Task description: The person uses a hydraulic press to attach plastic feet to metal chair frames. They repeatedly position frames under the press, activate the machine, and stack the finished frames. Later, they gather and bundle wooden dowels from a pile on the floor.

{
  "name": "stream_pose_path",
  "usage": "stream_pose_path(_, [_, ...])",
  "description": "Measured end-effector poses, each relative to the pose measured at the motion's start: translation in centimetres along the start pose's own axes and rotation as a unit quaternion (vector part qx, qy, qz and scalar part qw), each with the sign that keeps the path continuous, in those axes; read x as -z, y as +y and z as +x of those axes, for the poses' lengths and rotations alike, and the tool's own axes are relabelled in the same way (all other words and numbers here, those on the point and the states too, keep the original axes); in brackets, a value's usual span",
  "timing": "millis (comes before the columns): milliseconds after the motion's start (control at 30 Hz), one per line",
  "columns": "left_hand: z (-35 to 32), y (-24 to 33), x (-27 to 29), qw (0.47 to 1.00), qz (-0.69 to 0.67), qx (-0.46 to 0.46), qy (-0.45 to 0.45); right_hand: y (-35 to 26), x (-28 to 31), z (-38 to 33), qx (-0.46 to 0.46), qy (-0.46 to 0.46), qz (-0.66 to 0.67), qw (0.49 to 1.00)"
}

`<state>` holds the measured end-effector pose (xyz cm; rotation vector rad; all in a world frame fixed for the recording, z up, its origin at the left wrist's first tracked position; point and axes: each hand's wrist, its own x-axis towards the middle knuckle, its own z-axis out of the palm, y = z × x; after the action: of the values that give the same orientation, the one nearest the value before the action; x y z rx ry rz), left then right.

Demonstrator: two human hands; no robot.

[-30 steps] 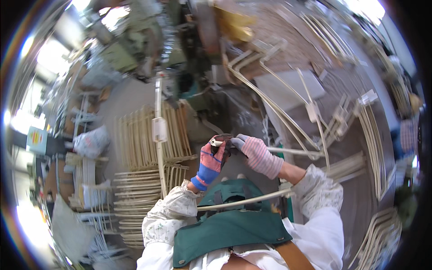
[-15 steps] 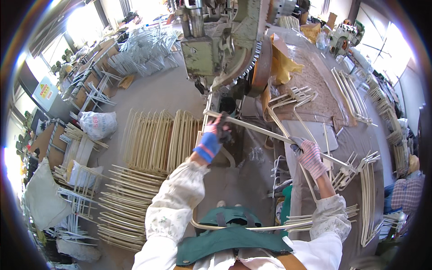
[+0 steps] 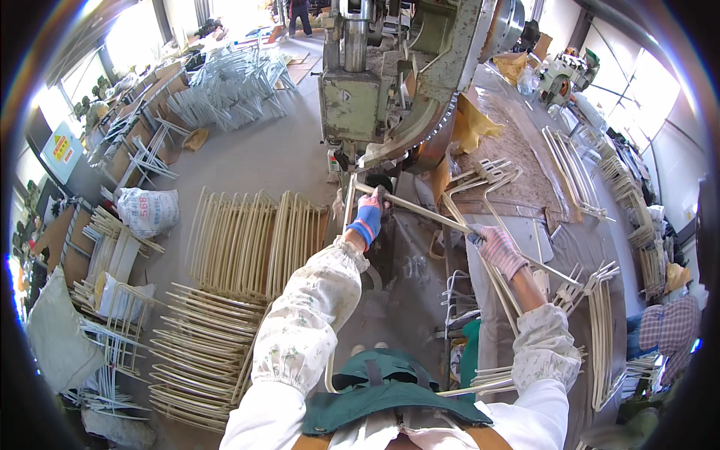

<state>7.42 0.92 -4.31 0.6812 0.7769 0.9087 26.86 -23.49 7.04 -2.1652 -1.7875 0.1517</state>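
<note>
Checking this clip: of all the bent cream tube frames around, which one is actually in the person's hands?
The cream tube frame at the green press machine: left hand and right hand both grip it, while the other frames lie stacked on floor and bench.

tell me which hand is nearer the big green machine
Left. The left hand grips the bent metal tube right below the green machine, almost at its base. The right hand holds the same tube farther out, over the workbench.
</note>
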Motion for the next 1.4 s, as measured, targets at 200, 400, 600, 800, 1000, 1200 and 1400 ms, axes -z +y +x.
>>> stream_pose_path(200, [-0.5,-1.2,-1.8,0.988,0.07,0.083,-0.107,2.9,-1.1,0.7,0.085,-0.014,0.03,0.996])
stream_pose_path(400, [-1.7,-3.3,-1.5,0.954,-0.059,0.277,-0.102,10.9,-2.8,-2.3,0.071,-0.059,-0.13,0.987])
stream_pose_path(600, [-2.0,-4.0,-5.0,0.979,0.005,0.18,-0.1,39.2,-3.5,-11.8,-0.322,0.365,-0.299,0.821])
stream_pose_path(800, [-1.0,-3.5,-5.1,0.986,-0.057,0.144,-0.068,40.9,-6.6,-10.0,-0.43,0.143,0.55,0.702])
stream_pose_path(1000, [0.7,-3.1,-2.4,0.99,-0.061,0.123,-0.043,35.2,-6.2,-6.7,-0.398,-0.021,0.493,0.773])
stream_pose_path(1200, [0.6,-5.3,-7.3,0.977,-0.073,0.182,-0.089,42.6,-4.2,-9.8,-0.388,0.17,0.291,0.858])
stream_pose_path(1400, [-1.2,-2.3,-5.2,0.967,-0.071,0.196,-0.147,36.5,2.1,-7.0,-0.445,0.179,0.427,0.767])
